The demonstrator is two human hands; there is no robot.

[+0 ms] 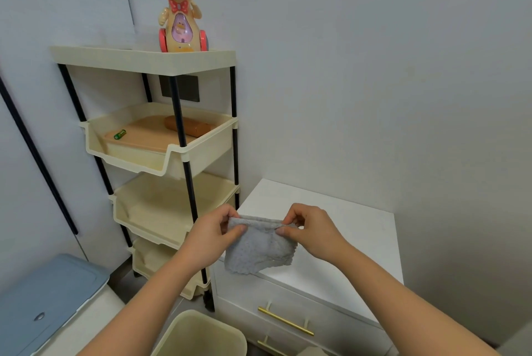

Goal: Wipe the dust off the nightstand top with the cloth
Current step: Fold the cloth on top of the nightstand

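Above the front left part of the white nightstand top (359,229), a small grey knobbly-textured cloth (260,249) hangs in the air between both hands. The left hand (214,233) pinches its upper left corner between thumb and curled fingers, and the right hand (311,229) pinches the upper right corner the same way. The gripped upper edge runs left to right, nearly level, and the rest of the cloth drops straight down from it, its ragged lower edge pointing at the nightstand's front rim; whether it touches the top cannot be told. A slim gold bar handle (285,321) crosses the drawer front below. Just left of the nightstand stands a cream plastic tiered rack with black posts (161,154), with a peach-coloured duck toy (180,4) upright on its top shelf and a small green battery (120,134) lying in the tray beneath.
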